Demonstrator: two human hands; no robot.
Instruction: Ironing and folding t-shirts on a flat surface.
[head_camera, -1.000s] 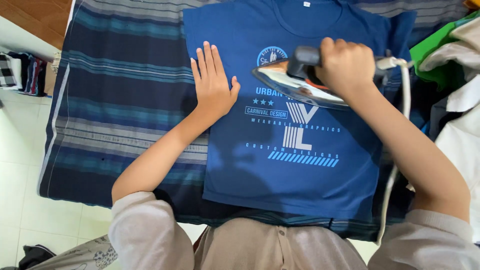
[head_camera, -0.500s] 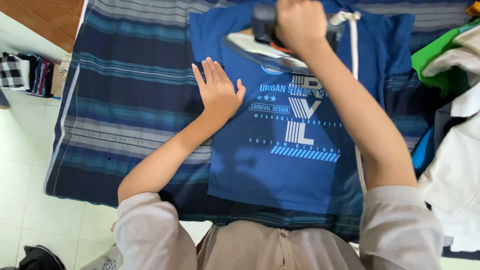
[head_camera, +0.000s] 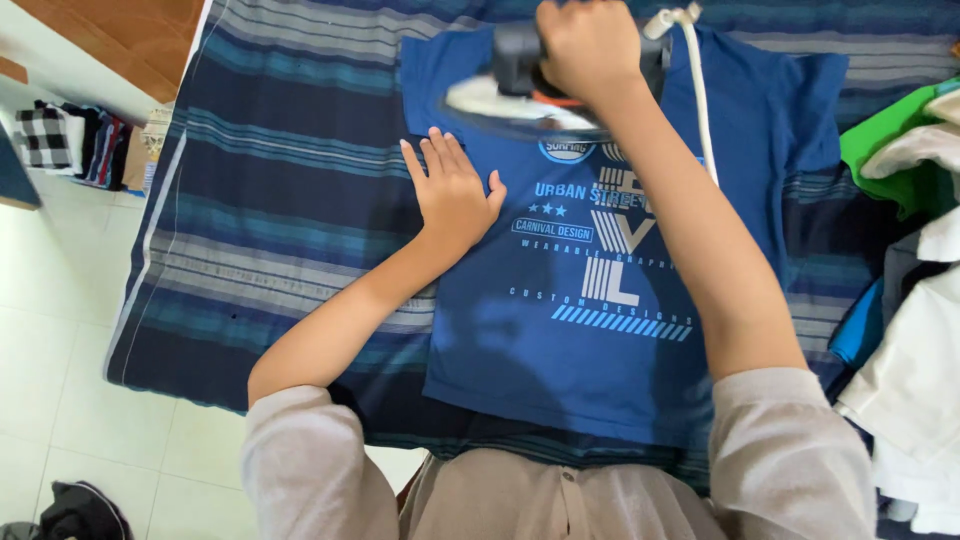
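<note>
On the striped blanket (head_camera: 270, 200), the blue T-shirt (head_camera: 600, 340) lies flat, collar away from you. Your right hand (head_camera: 590, 45) is closed around the handle of the iron (head_camera: 520, 95), which sits near the collar. Your left hand (head_camera: 455, 195) rests open, palm down, on the shirt's left edge. Keep the cloth taut there, fingers well apart from the soleplate, white cord (head_camera: 700, 100) off the fabric.
</note>
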